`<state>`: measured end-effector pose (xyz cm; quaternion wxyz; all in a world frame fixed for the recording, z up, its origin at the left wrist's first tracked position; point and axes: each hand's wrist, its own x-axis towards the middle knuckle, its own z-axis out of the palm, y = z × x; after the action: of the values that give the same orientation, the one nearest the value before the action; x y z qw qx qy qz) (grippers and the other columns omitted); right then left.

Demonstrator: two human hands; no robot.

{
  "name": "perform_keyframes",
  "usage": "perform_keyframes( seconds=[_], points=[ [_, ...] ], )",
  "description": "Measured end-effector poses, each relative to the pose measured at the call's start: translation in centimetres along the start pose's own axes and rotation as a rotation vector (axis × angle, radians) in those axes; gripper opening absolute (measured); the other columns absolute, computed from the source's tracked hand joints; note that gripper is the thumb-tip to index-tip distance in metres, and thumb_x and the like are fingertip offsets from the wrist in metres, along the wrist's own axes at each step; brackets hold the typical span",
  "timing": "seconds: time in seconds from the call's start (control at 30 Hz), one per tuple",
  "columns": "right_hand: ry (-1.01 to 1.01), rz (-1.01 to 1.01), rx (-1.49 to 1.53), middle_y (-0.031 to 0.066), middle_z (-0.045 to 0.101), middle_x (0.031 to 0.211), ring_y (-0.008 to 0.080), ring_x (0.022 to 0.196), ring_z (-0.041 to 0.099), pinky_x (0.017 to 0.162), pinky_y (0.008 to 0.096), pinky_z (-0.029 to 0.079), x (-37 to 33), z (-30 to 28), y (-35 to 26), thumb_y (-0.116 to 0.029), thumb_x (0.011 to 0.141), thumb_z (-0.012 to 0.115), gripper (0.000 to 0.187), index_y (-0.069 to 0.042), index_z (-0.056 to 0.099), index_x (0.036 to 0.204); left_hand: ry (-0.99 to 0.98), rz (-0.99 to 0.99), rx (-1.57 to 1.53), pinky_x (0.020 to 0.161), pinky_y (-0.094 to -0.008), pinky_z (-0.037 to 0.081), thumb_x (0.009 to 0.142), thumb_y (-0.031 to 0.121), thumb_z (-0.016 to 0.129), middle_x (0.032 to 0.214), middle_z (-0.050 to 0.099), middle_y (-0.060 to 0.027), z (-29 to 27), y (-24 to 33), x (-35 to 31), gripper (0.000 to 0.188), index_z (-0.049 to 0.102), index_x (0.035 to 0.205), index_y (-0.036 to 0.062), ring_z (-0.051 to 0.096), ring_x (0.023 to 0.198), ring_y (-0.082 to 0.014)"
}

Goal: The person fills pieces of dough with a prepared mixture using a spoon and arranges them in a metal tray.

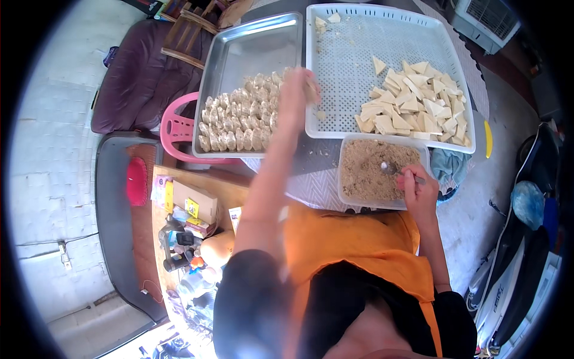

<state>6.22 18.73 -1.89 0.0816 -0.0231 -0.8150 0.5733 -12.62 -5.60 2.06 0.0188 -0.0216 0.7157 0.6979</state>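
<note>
My right hand [417, 186] grips a spoon [390, 168] whose bowl rests in the tan, crumbly filling [366, 161] inside a clear plastic tub [348, 200]. My left hand [299, 90] reaches over the right side of a metal tray [257, 42], near the white tray's edge; motion smears its fingers, so what they hold is unclear. In the metal tray stand rows of small filled pieces [239, 119], their tops speckled tan. To the right, the perforated white tray [341, 66] bears a heap of cream triangular pieces [418, 102] that look like tofu.
A pink plastic chair [177, 127] stands under the metal tray's left side. Nearer on the left, a wooden table [230, 192] carries boxes and bottles. A bluish cloth [449, 166] lies right of the tub. Beyond the chair is a dark purple cushioned seat [143, 78].
</note>
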Motion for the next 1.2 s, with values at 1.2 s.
perform_keyframes(
  seconds=[1.2],
  points=[
    [0.073, -0.047, -0.104, 0.0115, 0.062, 0.071, 0.0195, 0.057, 0.062, 0.052, 0.027, 0.048, 0.1, 0.1, 0.5, -0.004, 0.085, 0.057, 0.005, 0.0, 0.06, 0.087, -0.377, 1.332, 1.137, 0.096, -0.0406, 0.041, 0.08, 0.005, 0.053, 0.117, 0.057, -0.0088, 11.5, -6.6, 13.3, 0.033, 0.059, 0.111, 0.012, 0.053, 0.11, -0.0272]
  ],
)
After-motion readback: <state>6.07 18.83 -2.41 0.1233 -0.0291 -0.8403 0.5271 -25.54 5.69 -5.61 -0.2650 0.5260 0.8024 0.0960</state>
